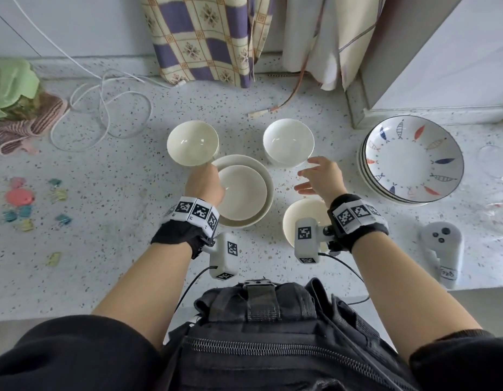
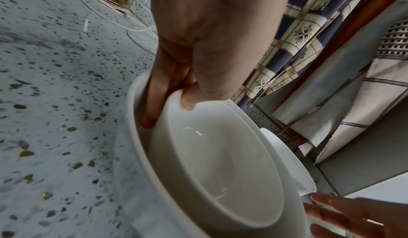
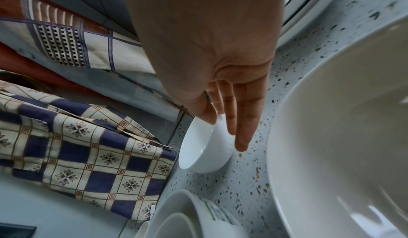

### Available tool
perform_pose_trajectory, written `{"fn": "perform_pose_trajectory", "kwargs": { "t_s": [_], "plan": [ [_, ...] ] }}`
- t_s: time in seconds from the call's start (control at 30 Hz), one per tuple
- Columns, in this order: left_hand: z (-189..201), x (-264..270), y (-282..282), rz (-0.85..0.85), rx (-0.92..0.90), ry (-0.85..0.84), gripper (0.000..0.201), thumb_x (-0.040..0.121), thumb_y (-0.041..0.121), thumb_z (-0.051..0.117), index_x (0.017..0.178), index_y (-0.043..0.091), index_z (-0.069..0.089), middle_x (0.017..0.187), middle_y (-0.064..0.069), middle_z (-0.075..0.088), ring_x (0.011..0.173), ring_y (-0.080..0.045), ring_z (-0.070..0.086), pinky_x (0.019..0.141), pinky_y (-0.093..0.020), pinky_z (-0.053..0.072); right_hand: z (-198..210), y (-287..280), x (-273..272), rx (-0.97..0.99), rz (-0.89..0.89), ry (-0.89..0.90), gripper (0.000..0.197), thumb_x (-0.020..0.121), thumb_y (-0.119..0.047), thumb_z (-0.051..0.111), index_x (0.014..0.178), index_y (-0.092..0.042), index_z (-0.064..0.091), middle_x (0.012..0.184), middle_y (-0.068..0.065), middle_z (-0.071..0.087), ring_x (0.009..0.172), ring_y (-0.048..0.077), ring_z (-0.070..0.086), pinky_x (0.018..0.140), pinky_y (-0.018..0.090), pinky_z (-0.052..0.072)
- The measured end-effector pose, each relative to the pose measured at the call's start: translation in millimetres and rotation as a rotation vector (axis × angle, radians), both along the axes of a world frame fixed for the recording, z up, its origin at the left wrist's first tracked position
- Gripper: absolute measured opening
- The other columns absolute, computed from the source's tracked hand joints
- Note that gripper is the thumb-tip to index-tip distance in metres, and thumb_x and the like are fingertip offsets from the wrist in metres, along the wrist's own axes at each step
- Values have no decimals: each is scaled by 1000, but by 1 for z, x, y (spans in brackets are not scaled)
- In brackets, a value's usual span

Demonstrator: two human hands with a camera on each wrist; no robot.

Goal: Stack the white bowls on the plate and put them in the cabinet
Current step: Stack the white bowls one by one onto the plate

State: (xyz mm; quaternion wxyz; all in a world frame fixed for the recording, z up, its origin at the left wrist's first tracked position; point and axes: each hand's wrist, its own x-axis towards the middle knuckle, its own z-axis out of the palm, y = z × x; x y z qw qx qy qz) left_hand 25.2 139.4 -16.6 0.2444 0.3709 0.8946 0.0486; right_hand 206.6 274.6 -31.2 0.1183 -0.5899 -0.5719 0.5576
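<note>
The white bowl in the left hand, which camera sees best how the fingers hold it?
The left wrist view: the round white ceramic bowl fills it, thumb inside the rim, fingers outside. The head view shows that bowl whole, but the left hand hides the grip. The right wrist view shows it only at the bottom edge.

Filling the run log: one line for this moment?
left hand: grips bowl over plate | right hand: open, reaching second bowl | stacking: underway
</note>
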Motion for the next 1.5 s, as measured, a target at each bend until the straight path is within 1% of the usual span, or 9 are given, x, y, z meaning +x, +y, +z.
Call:
{"fn": "perform_pose_trajectory", "kwargs": {
  "t_s": [0.3, 0.5, 0.6, 0.73, 0.93, 1.07, 1.23, 1.33, 1.5],
  "plan": [
    [-3, -4, 7, -67, -98, 82, 37, 88, 14, 63, 124, 8, 57, 114, -16, 65, 107, -35, 61, 81, -40, 51, -13, 23, -16, -115, -40, 17, 42, 96, -19, 41, 135, -2, 42, 96, 16, 68, 60, 24, 67, 49, 26, 59],
    [-1, -5, 5, -106, -105, 130, 31, 90, 14, 59, 120, 7, 58, 110, -15, 66, 104, -35, 62, 78, -38, 50, -22, 24, -23, -167, -72, 32, 46, 94, -20, 45, 137, -4, 38, 85, 7, 69, 66, 26, 70, 68, 35, 62],
    [3, -7, 2, -91, -13, 153, 23, 88, 18, 56, 106, 6, 63, 99, -17, 68, 94, -36, 64, 68, -35, 45, -23, 21, -27, -198, -113, 80, 44, 94, -16, 44, 135, -2, 38, 87, 10, 69, 74, 31, 71, 76, 39, 61],
    [9, -12, -5, -7, 157, 219, 28, 90, 31, 53, 98, 8, 67, 87, -15, 71, 80, -35, 66, 61, -34, 47, -22, 17, -31, -214, -187, 137, 41, 92, -6, 39, 132, 2, 39, 85, 14, 66, 74, 34, 69, 71, 38, 61],
    [5, -23, -22, 98, 268, 263, 19, 93, 17, 50, 99, 10, 66, 85, -15, 72, 70, -32, 61, 55, -31, 40, -21, 8, -26, -200, -273, 147, 47, 89, 1, 30, 137, 3, 30, 88, 27, 68, 60, 27, 69, 69, 35, 61],
    [-4, -24, -32, 63, 294, 211, 22, 94, 16, 51, 93, 8, 71, 70, -11, 66, 59, -25, 50, 53, -28, 37, -9, 2, -25, -183, -356, 230, 45, 90, 1, 31, 135, 7, 29, 70, 23, 65, 48, 23, 67, 51, 27, 60],
    [-13, -26, -41, 62, 355, 82, 30, 94, 15, 49, 71, 4, 65, 52, -5, 43, 51, -21, 39, 45, -20, 20, 25, -11, -29, -92, -310, 290, 46, 91, -1, 30, 136, 7, 28, 66, 19, 64, 44, 18, 65, 53, 27, 60],
    [-16, -30, -47, 66, 425, -42, 36, 94, 13, 49, 61, 1, 58, 48, -5, 39, 48, -19, 33, 50, -22, 21, 40, -20, -34, -3, -237, 244, 44, 90, 0, 30, 133, 7, 33, 62, 16, 62, 38, 15, 62, 48, 27, 58],
    [-16, -31, -52, 89, 462, -138, 26, 96, 19, 52, 90, 5, 74, 51, -1, 51, 46, -17, 41, 54, -21, 36, 51, -44, -40, 123, -33, 110, 37, 87, 2, 31, 122, 9, 43, 56, 14, 58, 34, 16, 56, 37, 24, 49]
  ]
}}
